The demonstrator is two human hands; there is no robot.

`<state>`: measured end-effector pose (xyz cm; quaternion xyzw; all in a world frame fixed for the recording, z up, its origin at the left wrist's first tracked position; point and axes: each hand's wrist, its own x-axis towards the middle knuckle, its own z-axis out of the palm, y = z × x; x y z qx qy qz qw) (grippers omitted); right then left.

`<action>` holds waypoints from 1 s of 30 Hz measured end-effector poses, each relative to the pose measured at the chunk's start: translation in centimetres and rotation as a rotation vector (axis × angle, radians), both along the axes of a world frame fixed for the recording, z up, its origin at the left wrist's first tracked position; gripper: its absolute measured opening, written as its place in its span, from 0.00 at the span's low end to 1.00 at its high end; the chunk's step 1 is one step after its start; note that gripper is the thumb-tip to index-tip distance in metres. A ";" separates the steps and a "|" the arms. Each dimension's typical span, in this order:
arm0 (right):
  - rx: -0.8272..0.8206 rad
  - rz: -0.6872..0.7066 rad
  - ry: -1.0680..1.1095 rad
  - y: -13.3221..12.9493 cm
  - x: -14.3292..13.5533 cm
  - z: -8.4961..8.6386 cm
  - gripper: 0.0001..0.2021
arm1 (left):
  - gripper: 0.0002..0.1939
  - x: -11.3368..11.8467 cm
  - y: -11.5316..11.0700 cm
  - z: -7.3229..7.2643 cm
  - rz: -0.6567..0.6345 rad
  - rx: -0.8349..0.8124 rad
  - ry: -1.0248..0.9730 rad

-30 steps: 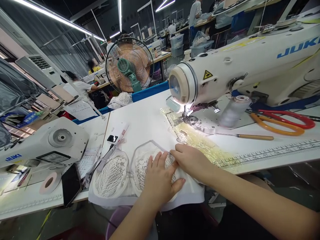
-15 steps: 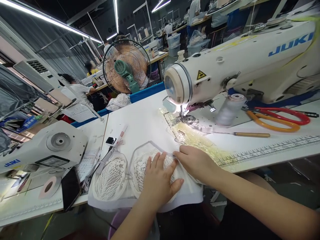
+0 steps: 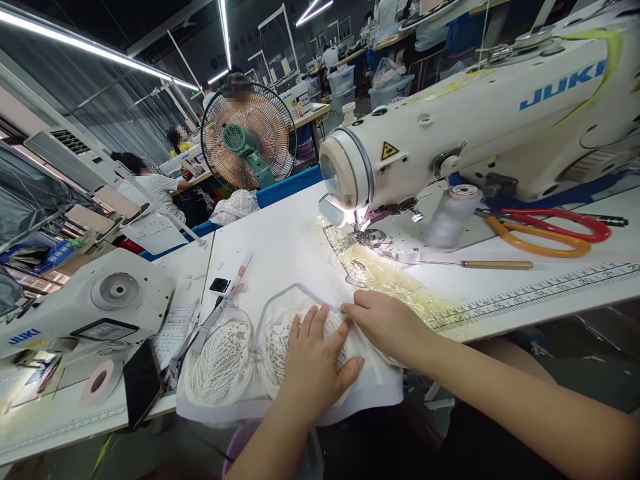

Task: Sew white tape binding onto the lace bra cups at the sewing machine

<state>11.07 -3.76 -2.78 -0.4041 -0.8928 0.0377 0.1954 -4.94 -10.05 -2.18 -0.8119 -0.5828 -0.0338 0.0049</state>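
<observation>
A white lace bra point(image 3: 220, 353) lies spread along the table's front edge, its lower border hanging over. My left hand point(image 3: 317, 353) rests flat on the right-hand cup, fingers spread, covering part of the lace. Just right of it, my right hand point(image 3: 387, 323) is closed in a pinch on the bra's grey-trimmed upper edge. Beyond both hands stands a white sewing machine point(image 3: 425, 140), its needle area lit. Crinkled clear film point(image 3: 395, 280) over yellow lies between the needle and my right hand.
Right of the needle are a thread cone point(image 3: 454, 217), orange-and-red scissors point(image 3: 543, 240) and a wooden-handled tool point(image 3: 497, 265). A printed ruler point(image 3: 540, 300) runs along the front edge. Left are a white marker-like tool point(image 3: 241, 277), a phone point(image 3: 141, 383), a tape roll point(image 3: 101, 382) and another machine point(image 3: 115, 293). A fan point(image 3: 247, 137) stands behind.
The camera view has shifted slightly, so the machine and tools appear a little further left. Both hands keep their places on the bra.
</observation>
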 end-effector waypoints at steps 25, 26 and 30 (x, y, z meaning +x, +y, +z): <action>-0.148 -0.023 0.483 -5.3 3.0 -2.5 0.09 | 0.24 -1.2 1.4 2.5 -0.041 -0.102 0.085; -0.125 -0.006 0.476 -4.9 2.9 -2.8 0.09 | 0.22 -1.1 1.6 2.9 -0.042 -0.103 0.110; -0.197 0.014 0.428 -3.1 2.9 -2.4 0.08 | 0.21 -0.1 1.7 2.9 -0.080 -0.116 0.102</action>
